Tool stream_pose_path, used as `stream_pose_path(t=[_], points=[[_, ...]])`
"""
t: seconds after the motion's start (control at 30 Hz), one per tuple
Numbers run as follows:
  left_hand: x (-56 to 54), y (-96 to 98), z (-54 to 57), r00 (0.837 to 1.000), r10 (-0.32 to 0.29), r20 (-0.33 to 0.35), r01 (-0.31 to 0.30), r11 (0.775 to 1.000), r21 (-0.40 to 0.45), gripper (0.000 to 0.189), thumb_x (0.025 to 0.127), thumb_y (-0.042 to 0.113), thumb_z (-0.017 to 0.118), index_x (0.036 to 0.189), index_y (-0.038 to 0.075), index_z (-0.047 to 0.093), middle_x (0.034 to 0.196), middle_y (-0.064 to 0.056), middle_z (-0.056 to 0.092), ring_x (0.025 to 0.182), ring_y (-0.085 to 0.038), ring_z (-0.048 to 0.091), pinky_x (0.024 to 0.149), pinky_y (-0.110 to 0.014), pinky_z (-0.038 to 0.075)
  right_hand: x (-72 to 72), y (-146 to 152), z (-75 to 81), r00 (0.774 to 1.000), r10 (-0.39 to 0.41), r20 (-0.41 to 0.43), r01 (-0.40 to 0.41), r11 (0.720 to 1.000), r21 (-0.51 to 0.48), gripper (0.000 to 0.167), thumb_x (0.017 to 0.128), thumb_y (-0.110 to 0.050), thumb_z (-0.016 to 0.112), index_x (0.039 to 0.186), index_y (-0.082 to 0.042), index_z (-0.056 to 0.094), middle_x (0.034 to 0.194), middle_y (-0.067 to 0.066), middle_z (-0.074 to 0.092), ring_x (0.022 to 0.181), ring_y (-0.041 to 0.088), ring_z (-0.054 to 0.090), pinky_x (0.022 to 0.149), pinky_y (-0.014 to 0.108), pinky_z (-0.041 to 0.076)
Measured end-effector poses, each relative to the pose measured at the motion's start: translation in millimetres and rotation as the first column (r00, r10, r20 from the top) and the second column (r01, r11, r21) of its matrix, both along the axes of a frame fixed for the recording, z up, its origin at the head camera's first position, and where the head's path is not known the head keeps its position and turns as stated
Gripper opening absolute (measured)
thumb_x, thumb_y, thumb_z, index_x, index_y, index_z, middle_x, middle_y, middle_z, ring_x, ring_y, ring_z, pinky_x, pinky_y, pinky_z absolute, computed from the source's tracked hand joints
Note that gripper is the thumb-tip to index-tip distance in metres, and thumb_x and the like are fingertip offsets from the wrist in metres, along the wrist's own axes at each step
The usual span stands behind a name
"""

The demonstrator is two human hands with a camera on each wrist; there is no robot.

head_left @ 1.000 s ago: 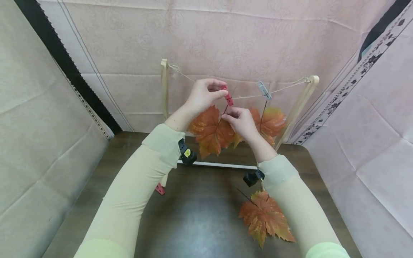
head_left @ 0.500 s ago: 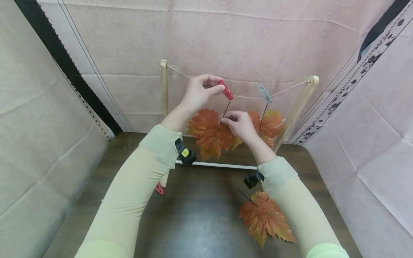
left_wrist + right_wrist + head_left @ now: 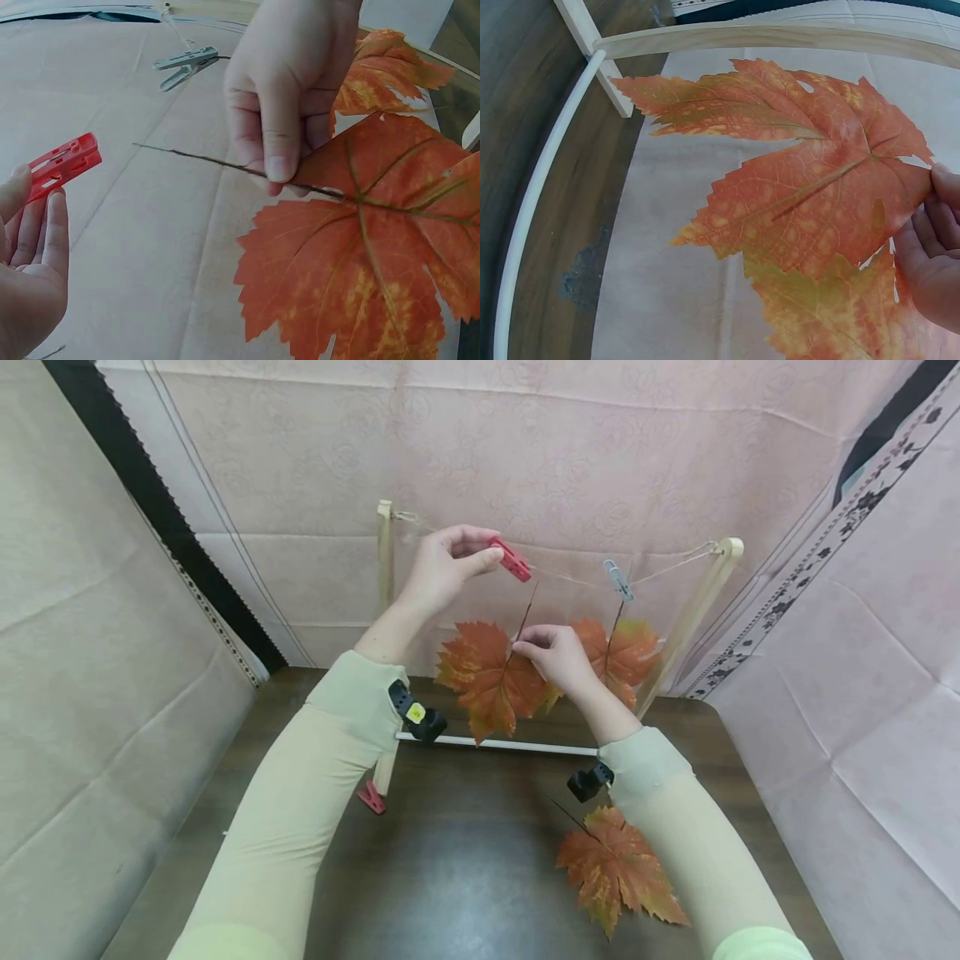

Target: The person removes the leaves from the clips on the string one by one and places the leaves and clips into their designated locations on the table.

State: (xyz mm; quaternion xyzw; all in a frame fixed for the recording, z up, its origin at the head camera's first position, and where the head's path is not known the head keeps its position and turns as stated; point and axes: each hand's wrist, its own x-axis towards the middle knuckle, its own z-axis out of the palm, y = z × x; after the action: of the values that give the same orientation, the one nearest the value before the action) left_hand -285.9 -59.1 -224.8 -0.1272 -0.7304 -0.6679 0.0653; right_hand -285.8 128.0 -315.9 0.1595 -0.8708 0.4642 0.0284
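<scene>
My left hand (image 3: 442,568) pinches a red clothespin (image 3: 512,560) between thumb and fingers, up near the string (image 3: 564,578). In the left wrist view the red clothespin (image 3: 66,166) is apart from the leaf's stem (image 3: 217,161). My right hand (image 3: 557,656) pinches that stem just above the blade of an orange artificial leaf (image 3: 491,681), whose free stem end points upward. To the right, a second orange leaf (image 3: 633,652) hangs from the string by a light blue clothespin (image 3: 618,581).
The string runs between two wooden posts (image 3: 693,610), with a white rod (image 3: 517,745) low between them. Another orange leaf (image 3: 618,868) lies on the dark table (image 3: 450,877) by my right forearm. A second red clothespin (image 3: 371,797) lies by the left post's foot.
My left hand has drawn the red clothespin up and left, away from the leaf's stem. My right hand has lowered slightly with the leaf.
</scene>
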Motion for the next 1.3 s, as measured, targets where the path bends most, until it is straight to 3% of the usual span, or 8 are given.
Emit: stream_pose_path(t=[0.17,0.4,0.7,0.9,1.0,1.3], points=[[3.7,-10.6,-10.6,0.999,0.002,0.039,0.0,0.999,-0.037,0.031,0.088,0.016,0.065,0.116,0.005,0.062,0.101,-0.005,0.066,0.091,-0.013,0.064,0.088,-0.026,0.052,-2.1,-1.2,-7.6,1.0,-0.006,0.012,0.006,1.0,0.01,0.017,0.09,-0.017,0.063,0.094,-0.002,0.071,0.094,0.013,0.07,0.074,0.013,0.053,0.063,0.022,0.042],[3.0,-24.2,-34.0,0.992,0.02,0.121,-0.018,1.0,-0.017,0.032,0.087,0.013,0.065,0.117,0.002,0.061,0.093,0.0,0.065,0.084,-0.007,0.063,0.089,-0.028,0.052,-0.2,-0.7,-18.0,0.998,0.023,0.062,-0.023,1.0,0.01,0.017,0.09,-0.018,0.063,0.095,-0.004,0.071,0.082,0.007,0.066,0.058,0.011,0.045,0.052,0.023,0.038],[4.8,-37.9,-57.4,0.989,-0.008,0.15,0.008,1.0,0.003,0.035,0.088,0.009,0.063,0.121,-0.003,0.057,0.09,0.002,0.064,0.08,-0.006,0.061,0.081,-0.02,0.052,3.9,-3.4,-25.2,0.997,0.057,0.053,-0.059,0.997,0.045,0.017,0.089,-0.017,0.063,0.097,-0.003,0.071,0.099,0.012,0.071,0.079,0.013,0.059,0.069,0.024,0.047],[6.6,-49.3,-75.7,0.985,-0.033,0.171,0.037,0.999,-0.019,0.038,0.089,0.01,0.062,0.124,-0.004,0.054,0.088,0.006,0.062,0.082,-0.005,0.062,0.094,-0.032,0.049,5.1,-2.8,-34.2,0.994,0.077,0.082,-0.082,0.995,0.056,0.017,0.09,-0.018,0.063,0.096,-0.004,0.071,0.097,0.011,0.071,0.081,0.013,0.061,0.07,0.024,0.049],[7.6,-55.3,-86.4,0.979,-0.05,0.195,0.056,0.998,-0.025,0.04,0.09,0.01,0.061,0.126,-0.005,0.052,0.092,0.004,0.062,0.083,-0.005,0.063,0.098,-0.036,0.047,6.4,-0.1,-38.0,0.991,0.091,0.096,-0.097,0.994,0.056,0.017,0.09,-0.017,0.063,0.095,-0.003,0.071,0.096,0.012,0.07,0.079,0.014,0.06,0.069,0.025,0.048],[13.1,-72.4,-117.1,0.953,-0.064,0.296,0.087,0.994,-0.065,0.042,0.093,0.012,0.058,0.131,-0.003,0.048,0.122,-0.017,0.058,0.091,-0.003,0.062,0.096,-0.029,0.048,9.9,12.9,-48.9,0.983,0.122,0.141,-0.136,0.986,0.096,0.015,0.09,-0.014,0.063,0.094,-0.002,0.07,0.099,0.012,0.07,0.084,0.012,0.059,0.073,0.025,0.049]])
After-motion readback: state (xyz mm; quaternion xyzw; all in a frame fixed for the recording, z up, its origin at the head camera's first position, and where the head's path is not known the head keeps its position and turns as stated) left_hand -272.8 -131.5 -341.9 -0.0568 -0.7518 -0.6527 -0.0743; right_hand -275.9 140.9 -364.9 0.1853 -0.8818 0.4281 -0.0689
